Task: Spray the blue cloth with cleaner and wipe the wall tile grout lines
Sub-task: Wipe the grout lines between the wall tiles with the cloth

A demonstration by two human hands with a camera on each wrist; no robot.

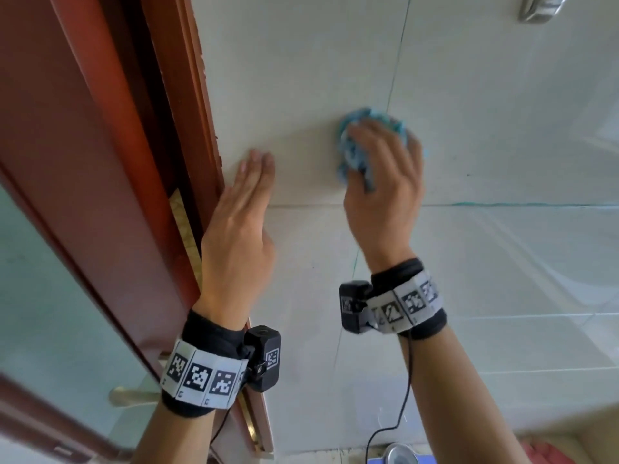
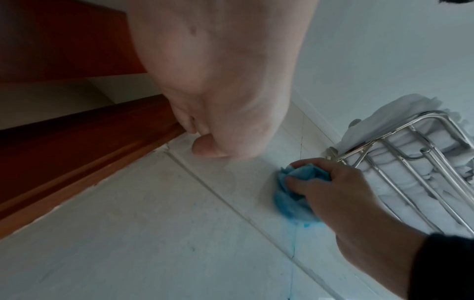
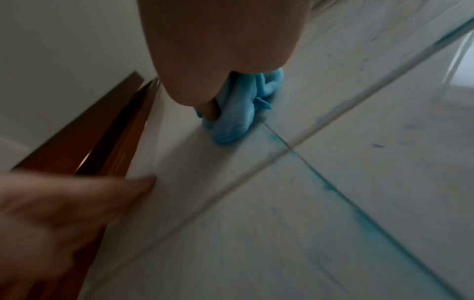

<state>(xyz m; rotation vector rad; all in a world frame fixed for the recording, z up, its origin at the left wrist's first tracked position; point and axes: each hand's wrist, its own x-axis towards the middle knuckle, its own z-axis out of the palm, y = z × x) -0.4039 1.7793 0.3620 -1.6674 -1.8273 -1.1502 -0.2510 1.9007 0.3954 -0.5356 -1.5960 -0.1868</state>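
Observation:
My right hand (image 1: 382, 162) grips a bunched blue cloth (image 1: 351, 152) and presses it against the white wall tiles, just left of a vertical grout line (image 1: 397, 65). In the left wrist view the blue cloth (image 2: 292, 194) sits under the right hand (image 2: 333, 190); in the right wrist view the blue cloth (image 3: 238, 113) lies on the vertical grout line (image 3: 320, 178), which is stained blue-green. A horizontal grout line (image 1: 502, 204) runs below the cloth, tinted teal to the right. My left hand (image 1: 248, 192) lies flat and open on the tile beside the door frame.
A reddish wooden door frame (image 1: 187, 105) borders the tiles on the left, with a glass door (image 1: 50, 296) and metal handle (image 1: 134, 396). A chrome wire rack (image 2: 410, 162) holding white cloth hangs on the wall to the right. A metal fixture (image 1: 539, 8) sits at top right.

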